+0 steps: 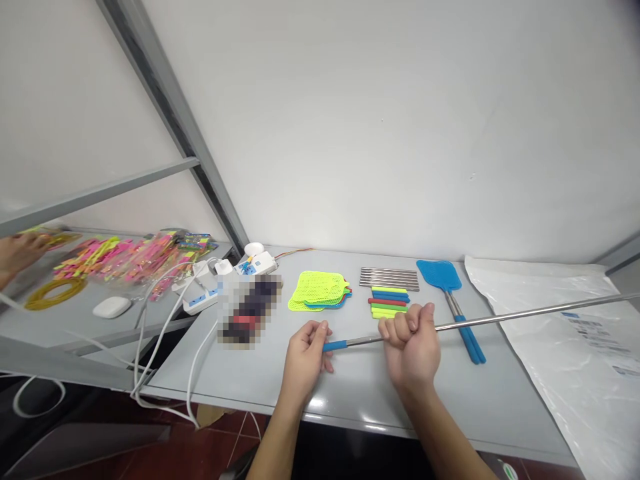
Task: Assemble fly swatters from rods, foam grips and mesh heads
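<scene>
A long thin metal rod (525,315) stretches from the middle of the grey table (360,393) out past the right edge of the view. Its near end carries a blue grip (336,345). My left hand (306,353) is closed around that blue grip. My right hand (413,340) is a fist wrapped round the metal rod just right of the grip. Behind my hands lie a stack of yellow-green mesh swatter heads (320,290), a bundle of metal rods (390,278), coloured grips (389,301) and finished blue swatters (450,293).
A large clear plastic bag (555,320) covers the table's right side. Power strips and white cables (200,293) sit at the left. A blurred dark object (249,310) lies beside them. On a lower shelf (75,320), pink and yellow packets (120,257) lie under another person's hand (17,252).
</scene>
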The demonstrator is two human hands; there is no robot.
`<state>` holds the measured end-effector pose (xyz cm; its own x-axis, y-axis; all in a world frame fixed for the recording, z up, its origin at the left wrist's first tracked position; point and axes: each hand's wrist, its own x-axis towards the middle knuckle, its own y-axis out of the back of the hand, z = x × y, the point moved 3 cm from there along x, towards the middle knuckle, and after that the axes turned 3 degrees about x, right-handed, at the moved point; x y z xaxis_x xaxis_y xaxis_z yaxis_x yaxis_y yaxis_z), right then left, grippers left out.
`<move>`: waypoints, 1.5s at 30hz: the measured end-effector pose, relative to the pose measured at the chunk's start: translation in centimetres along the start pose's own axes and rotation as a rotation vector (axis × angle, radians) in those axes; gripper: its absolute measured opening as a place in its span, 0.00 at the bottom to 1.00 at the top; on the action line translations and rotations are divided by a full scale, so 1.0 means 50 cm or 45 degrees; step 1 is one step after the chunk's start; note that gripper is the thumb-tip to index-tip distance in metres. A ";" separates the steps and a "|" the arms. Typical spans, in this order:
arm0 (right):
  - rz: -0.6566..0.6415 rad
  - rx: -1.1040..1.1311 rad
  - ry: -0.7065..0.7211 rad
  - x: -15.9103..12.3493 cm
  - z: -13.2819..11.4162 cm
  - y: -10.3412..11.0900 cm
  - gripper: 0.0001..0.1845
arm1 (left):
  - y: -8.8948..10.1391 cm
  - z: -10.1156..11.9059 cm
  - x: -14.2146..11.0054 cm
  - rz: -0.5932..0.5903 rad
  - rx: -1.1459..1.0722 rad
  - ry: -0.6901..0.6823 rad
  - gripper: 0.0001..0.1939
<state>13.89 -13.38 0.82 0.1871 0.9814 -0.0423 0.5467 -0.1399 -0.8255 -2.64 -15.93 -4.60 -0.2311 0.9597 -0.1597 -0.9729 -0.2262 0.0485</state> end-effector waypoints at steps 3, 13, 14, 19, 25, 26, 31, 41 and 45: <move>-0.045 -0.050 0.004 -0.007 0.033 -0.001 0.23 | -0.009 -0.002 -0.002 -0.023 0.037 0.020 0.20; -0.094 0.148 -0.186 0.054 -0.051 0.060 0.15 | 0.092 -0.004 0.014 0.060 0.301 -0.034 0.20; -0.048 0.199 -0.143 0.066 -0.076 0.072 0.18 | 0.100 -0.005 0.016 0.068 0.318 -0.042 0.20; 0.090 0.189 -0.056 0.101 -0.158 0.121 0.21 | 0.123 -0.008 0.022 0.119 0.427 -0.072 0.21; 0.103 0.156 0.100 0.120 -0.211 0.169 0.24 | 0.152 -0.007 0.028 0.252 0.485 -0.135 0.20; 0.126 0.132 0.110 0.120 -0.212 0.170 0.24 | 0.155 -0.007 0.028 0.273 0.494 -0.148 0.21; 0.180 0.047 0.125 0.101 -0.179 0.136 0.25 | 0.159 -0.011 0.032 0.348 0.530 -0.157 0.21; -0.039 -0.158 0.117 0.032 -0.056 0.053 0.22 | 0.087 -0.004 0.016 0.235 0.447 -0.137 0.20; -0.085 -0.266 0.099 0.012 -0.023 0.053 0.21 | 0.075 0.003 0.014 0.231 0.446 -0.168 0.21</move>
<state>16.37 -13.32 -0.75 0.2025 0.9775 0.0584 0.7158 -0.1071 -0.6900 -6.47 -16.06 -4.38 -0.3732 0.9277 0.0094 -0.8486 -0.3454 0.4008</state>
